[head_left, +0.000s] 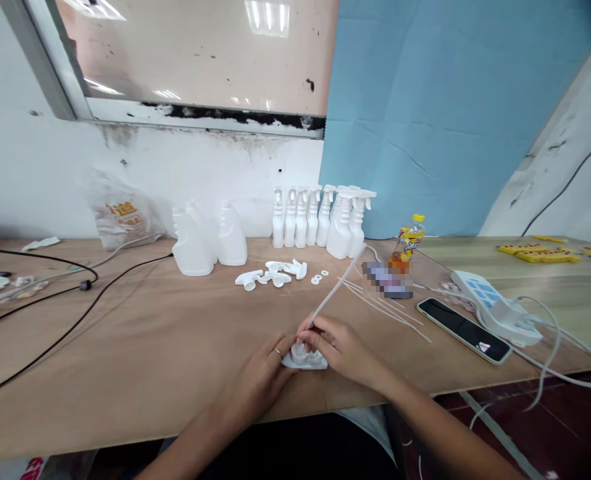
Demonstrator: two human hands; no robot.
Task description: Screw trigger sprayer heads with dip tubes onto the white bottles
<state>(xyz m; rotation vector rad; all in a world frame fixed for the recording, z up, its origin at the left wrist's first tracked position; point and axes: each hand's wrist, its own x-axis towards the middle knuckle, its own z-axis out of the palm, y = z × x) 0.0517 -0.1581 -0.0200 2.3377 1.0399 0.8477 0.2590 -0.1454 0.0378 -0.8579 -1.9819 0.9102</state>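
Note:
Near the table's front edge my left hand is closed on a white spray head, which lies low against the tabletop. My right hand pinches a thin white tube close to its lower end, right over the spray head. The tube slants up and to the right. Its lower tip is hidden by my fingers. Beyond my hands lie several loose white spray heads and some small white rings. More thin tubes are spread out to the right of them.
White bottles without heads stand at the back left, and spray bottles with heads at the back centre. A drink bottle, a phone and a power strip are on the right. Black cables cross the left side.

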